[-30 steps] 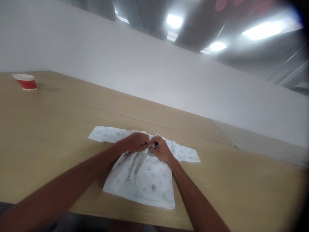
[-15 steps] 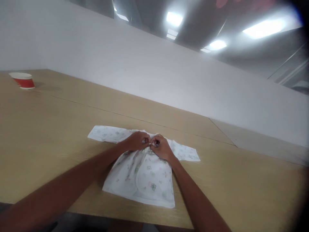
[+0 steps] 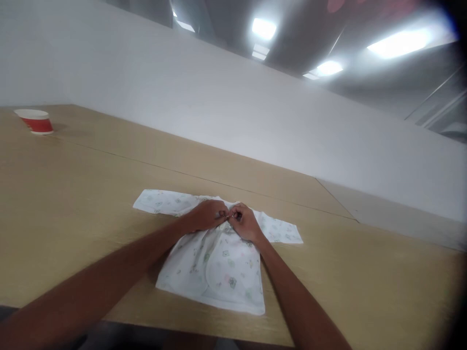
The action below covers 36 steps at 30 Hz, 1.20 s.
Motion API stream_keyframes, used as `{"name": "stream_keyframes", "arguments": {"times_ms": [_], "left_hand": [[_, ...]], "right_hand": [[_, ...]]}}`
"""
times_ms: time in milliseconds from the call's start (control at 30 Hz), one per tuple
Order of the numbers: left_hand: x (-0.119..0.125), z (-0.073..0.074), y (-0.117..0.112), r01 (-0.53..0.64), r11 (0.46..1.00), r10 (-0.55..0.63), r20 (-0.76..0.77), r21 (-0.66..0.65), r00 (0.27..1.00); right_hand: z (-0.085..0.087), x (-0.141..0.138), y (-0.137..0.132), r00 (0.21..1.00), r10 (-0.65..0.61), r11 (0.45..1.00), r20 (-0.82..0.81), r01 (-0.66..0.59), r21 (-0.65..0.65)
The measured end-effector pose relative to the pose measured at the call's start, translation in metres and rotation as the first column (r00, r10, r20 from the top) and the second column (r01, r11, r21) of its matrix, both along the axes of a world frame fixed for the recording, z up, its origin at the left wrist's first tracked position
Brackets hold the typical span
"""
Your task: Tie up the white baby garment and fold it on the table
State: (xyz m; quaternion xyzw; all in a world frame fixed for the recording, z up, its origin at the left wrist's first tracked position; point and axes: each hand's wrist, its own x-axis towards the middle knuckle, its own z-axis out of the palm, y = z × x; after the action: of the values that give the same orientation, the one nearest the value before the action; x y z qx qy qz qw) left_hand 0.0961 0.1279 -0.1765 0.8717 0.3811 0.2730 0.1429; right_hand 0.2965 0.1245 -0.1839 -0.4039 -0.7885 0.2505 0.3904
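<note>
A white baby garment (image 3: 215, 262) with a small green and pink print lies spread flat on the light wooden table (image 3: 80, 194), its sleeves stretched out to both sides. My left hand (image 3: 208, 215) and my right hand (image 3: 245, 222) meet at its neckline. Their fingertips pinch the fabric there from either side, close together. Whatever they hold at the collar, perhaps a small tie or fastening, is mostly hidden by my fingers.
A red and white paper cup (image 3: 35, 122) stands at the far left of the table. A seam crosses the tabletop beyond the garment. A white wall (image 3: 219, 107) runs along the far side, and a grey surface (image 3: 394, 214) lies at the right.
My hands stay together at the neckline, with small finger shifts. The view has moved slightly, so the cup sits further left in the frame than a second ago.
</note>
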Motion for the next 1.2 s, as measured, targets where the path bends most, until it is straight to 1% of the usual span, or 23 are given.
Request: {"name": "stream_keyframes", "arguments": {"times_ms": [67, 133, 200, 367, 467, 600, 700, 833, 933, 1067, 1200], "left_hand": [[0.001, 0.002, -0.003, 0.001, 1.000, -0.001, -0.018, 0.019, 1.000], [0.002, 0.003, -0.005, 0.005, 1.000, -0.004, -0.027, 0.023, 1.000], [0.003, 0.004, -0.004, -0.010, 1.000, 0.010, -0.023, 0.015, 1.000], [0.005, 0.005, -0.003, -0.068, 0.998, 0.068, 0.023, -0.014, 0.997], [0.005, 0.005, -0.002, -0.057, 0.998, 0.058, 0.034, -0.030, 0.998], [0.004, 0.004, -0.003, -0.035, 0.999, 0.036, 0.044, -0.027, 0.998], [0.004, 0.005, -0.005, -0.040, 0.999, 0.041, 0.048, -0.027, 0.998], [0.005, 0.009, -0.007, -0.055, 0.998, 0.056, 0.022, -0.042, 0.998], [0.005, 0.010, -0.006, -0.036, 0.998, 0.036, -0.014, -0.042, 0.999], [0.005, 0.007, -0.004, -0.015, 0.999, 0.015, -0.019, -0.042, 1.000], [0.004, 0.003, -0.001, -0.008, 1.000, 0.008, -0.045, -0.016, 0.999]], "right_hand": [[-0.002, 0.000, 0.001, 0.999, -0.051, 0.999, 0.000, 0.051, -0.001], [-0.002, 0.000, 0.002, 0.997, -0.073, 0.997, -0.029, 0.072, -0.023], [-0.002, 0.001, 0.003, 0.997, -0.053, 0.998, -0.047, 0.052, -0.033], [0.000, 0.003, 0.004, 0.999, 0.034, 0.999, -0.028, -0.033, 0.043], [0.000, 0.006, 0.005, 0.998, 0.062, 0.997, -0.015, -0.062, 0.051], [0.000, 0.010, 0.006, 0.993, 0.116, 0.987, 0.023, -0.118, 0.114], [0.002, 0.011, 0.006, 0.988, 0.143, 0.976, 0.052, -0.149, 0.156], [0.005, 0.011, 0.003, 0.990, 0.126, 0.971, 0.056, -0.135, 0.198], [0.005, 0.008, 0.000, 0.993, 0.100, 0.966, 0.068, -0.113, 0.232], [0.004, 0.005, -0.004, 0.989, 0.085, 0.965, 0.122, -0.112, 0.236], [0.005, 0.003, -0.004, 0.991, 0.041, 0.967, 0.124, -0.071, 0.244]]}}
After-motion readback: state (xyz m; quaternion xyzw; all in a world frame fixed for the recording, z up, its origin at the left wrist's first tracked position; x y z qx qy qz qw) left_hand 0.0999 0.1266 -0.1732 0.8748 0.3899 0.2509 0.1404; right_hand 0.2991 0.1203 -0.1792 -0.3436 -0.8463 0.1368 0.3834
